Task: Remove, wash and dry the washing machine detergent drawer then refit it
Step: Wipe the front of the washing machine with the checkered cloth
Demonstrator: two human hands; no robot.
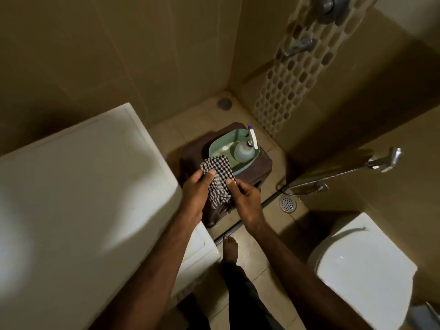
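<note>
- The white washing machine (78, 186) is filling the left of the view, its flat top facing up.
- The left hand (196, 186) is reaching forward past the machine's corner, its thumb and fingers pinching the left edge of a black-and-white checked cloth (217, 179).
- The cloth is hanging bunched between both hands, over a dark brown stool (259, 163) that is standing on the tiled floor.
- Whether the detergent drawer is wrapped inside the cloth cannot be told; no part of it is showing plainly.
- A pale green basin (219, 145) is sitting on the stool just behind the cloth, holding a clear bottle (242, 152) and a white brush with a blue tip (252, 136) leaning on its rim.
- The right hand (245, 195) is gripping the cloth's right side, fingers curled around the fabric.
- A round floor drain (287, 204) is lying right of the stool, near a metal hand sprayer (383, 160) and its hose.
- A white toilet (364, 267) is sitting at the lower right.
</note>
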